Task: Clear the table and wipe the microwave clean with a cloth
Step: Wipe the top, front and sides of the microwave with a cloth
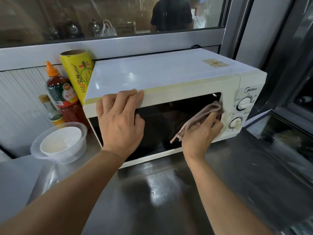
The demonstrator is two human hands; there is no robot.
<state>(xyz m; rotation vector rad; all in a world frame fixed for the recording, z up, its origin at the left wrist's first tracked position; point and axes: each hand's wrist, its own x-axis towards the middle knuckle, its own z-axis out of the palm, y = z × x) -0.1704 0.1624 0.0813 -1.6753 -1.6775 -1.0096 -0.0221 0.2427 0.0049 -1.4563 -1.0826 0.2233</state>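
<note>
Pinkish-brown cloth, folded into layers, is bunched under the curled fingers of the right hand and pressed against the dark door glass of the microwave, at the window's 3 o'clock edge just beside the control panel — a loose tail of the cloth hangs down toward 7 o'clock past the wrist. The left hand lies flat on the door's upper left corner, fingers spread and fairly straight, with the fingertips reaching the front edge of the top panel and the thumb resting on the glass; it holds nothing.

The microwave is white and yellowed, its door closed, and it sits on a steel table with its back against a window frame. Two round dials stand one above the other on the panel at the right.

At 9 o'clock from the microwave, just beside its left wall, a yellow roll of cling wrap leans upright. Next to it stands a red sauce bottle with an orange cap, and in front of that a small glass bottle. Nearer, at 8 o'clock, a white bowl sits inside a clear plastic tub — both on the table.
</note>
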